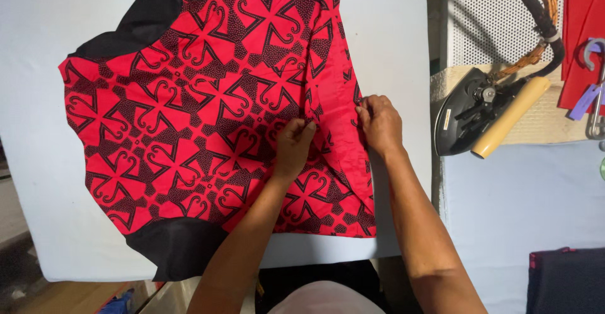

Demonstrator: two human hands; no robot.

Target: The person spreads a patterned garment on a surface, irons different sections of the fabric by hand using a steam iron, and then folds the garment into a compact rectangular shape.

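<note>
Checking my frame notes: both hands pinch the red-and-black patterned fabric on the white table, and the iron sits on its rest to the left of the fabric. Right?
Not quite. The head view shows the iron on its rest to the right of the red-and-black patterned fabric, not the left. The rest holds: the left hand and right hand both pinch the fabric on the white table.

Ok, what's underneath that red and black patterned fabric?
The red patterned fabric lies on a pale padded table, with black cloth showing at its edges. Both hands, left and right, rest on it. Anything beneath stays covered.

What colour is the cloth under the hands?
Red with a black swirly print, black at the edges; the head view shows it.
</note>
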